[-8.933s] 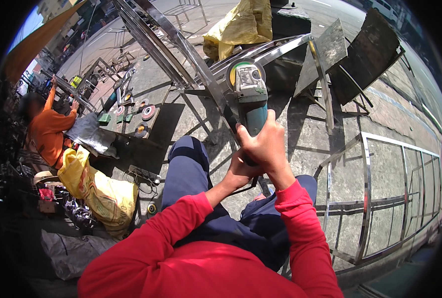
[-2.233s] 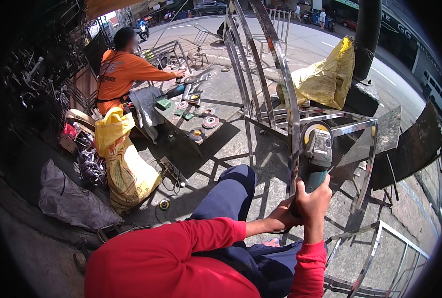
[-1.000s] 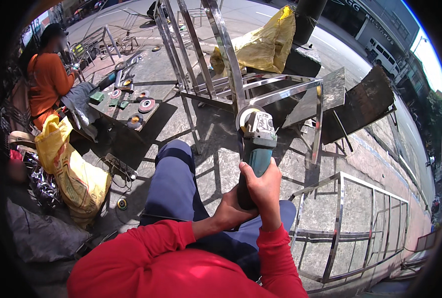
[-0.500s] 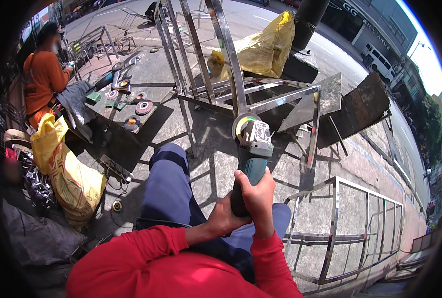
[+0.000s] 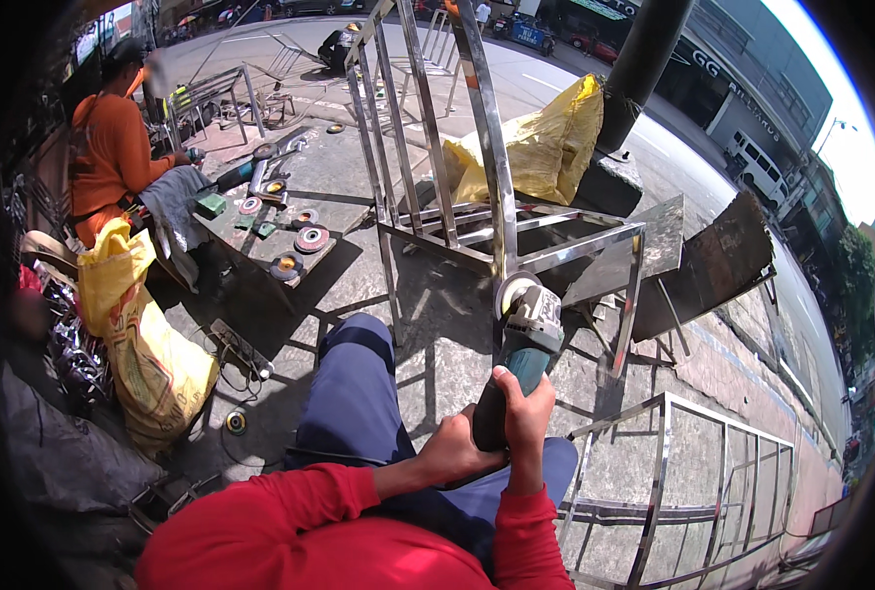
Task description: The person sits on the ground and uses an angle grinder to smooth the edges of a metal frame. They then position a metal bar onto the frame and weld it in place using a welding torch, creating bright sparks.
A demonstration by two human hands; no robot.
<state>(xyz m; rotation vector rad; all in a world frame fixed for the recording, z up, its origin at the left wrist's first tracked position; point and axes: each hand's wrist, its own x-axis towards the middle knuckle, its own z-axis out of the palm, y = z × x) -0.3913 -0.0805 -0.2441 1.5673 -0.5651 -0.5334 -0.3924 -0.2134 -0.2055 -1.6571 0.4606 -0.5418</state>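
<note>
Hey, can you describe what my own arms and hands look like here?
You're wearing plain red long sleeves that end in matching red cuffs. Your left hand and right hand are bare, with no gloves.

Near centre, the person's left hand (image 5: 456,447) and right hand (image 5: 527,405) grip an angle grinder (image 5: 527,356), its disc (image 5: 516,286) near a metal frame (image 5: 500,187); upper left, a co-worker (image 5: 113,147) sits by a surface (image 5: 324,187) bearing abrasive discs (image 5: 311,239).

The orange-sleeved arm (image 5: 145,169) of the seated co-worker (image 5: 103,147), stretched well forward earlier, has been drawn in.
</note>
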